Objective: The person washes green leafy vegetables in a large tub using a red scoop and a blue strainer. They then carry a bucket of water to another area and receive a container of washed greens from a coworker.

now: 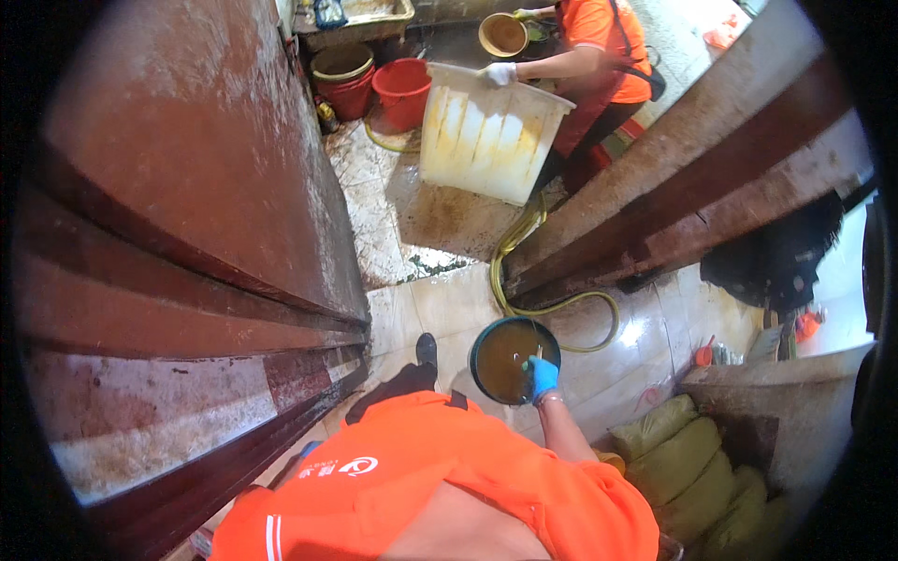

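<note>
My right hand [544,376], in a blue glove, is closed on the handle [539,350] of a round bucket. The bucket [484,336] has a dark teal rim and holds murky brown liquid [501,368]. It is just ahead of my body, over the pale tiles. My left hand is out of view. A dark boot [426,348] shows left of the bucket. Beyond the doorway, a co-worker in an orange shirt [607,35] has a gloved hand [499,73] on the rim of a large, stained white plastic bin [487,140], which is tilted.
A yellow-green hose [499,280] loops across the floor beside the bucket. Door frames flank me on the left [210,294] and right [631,196]. Red buckets [401,91] stand at the back near a sink [375,14]. Stacked yellowish sacks [673,456] lie at right.
</note>
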{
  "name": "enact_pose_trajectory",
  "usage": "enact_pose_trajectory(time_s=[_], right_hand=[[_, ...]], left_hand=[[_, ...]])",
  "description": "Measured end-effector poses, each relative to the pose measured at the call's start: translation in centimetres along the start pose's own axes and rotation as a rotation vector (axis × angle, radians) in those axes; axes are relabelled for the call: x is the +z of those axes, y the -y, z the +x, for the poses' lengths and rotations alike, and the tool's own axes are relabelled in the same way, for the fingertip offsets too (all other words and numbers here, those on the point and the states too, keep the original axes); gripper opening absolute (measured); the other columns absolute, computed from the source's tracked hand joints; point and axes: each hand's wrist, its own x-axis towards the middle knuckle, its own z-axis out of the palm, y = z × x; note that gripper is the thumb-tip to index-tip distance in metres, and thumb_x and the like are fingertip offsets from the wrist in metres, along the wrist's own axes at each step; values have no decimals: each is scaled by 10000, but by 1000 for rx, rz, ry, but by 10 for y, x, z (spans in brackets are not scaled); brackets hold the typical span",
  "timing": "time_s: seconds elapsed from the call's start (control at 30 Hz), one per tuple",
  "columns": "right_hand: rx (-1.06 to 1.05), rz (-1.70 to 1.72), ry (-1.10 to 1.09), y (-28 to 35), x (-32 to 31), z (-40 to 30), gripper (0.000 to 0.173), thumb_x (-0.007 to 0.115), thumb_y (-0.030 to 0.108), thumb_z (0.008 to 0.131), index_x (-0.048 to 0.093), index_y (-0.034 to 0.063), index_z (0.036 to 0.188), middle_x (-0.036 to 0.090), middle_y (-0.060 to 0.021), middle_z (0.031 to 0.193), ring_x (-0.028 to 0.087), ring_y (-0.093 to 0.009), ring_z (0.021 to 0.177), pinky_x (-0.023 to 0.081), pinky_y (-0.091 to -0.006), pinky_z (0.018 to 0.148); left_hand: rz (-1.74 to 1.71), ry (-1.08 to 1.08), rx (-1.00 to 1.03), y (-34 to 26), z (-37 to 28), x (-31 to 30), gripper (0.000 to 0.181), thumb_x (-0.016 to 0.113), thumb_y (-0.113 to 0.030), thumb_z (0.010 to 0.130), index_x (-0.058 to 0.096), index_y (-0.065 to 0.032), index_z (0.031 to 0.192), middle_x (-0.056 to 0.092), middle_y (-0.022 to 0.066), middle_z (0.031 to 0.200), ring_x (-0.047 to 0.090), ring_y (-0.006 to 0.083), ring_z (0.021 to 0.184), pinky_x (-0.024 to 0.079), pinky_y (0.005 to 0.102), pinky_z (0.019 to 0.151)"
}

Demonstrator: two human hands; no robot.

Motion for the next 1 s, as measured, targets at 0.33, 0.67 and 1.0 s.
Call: enact_pose_trajectory(time_s=[0.33,0.67,1.0], right_hand=[[-58,22,242,159,85,72,171,582,230,764,596,93,663,531,-31,566,436,-150,416,341,-292,393],[-42,-321,473,265,152,118,213,584,272,771,630,75,704,576,-39,619,524,-158,522,420,-312,458],[-406,-677,566,292,201,178,279,574,296,740,657,31,709,607,-122,624,573,-214,571,447,-342,567]], left_hand=[[-130,-91,-72,-49,33,-3,250,554,-320,725,631,-88,781,615,124,793,588,317,748,457,394,652],[-183,-208,-89,-123,47,6,213,552,-291,721,625,-97,767,609,116,776,587,311,731,459,388,631],[-77,-601,93,-204,108,-5,88,571,-180,680,593,-106,721,578,86,711,572,276,673,448,356,566]])
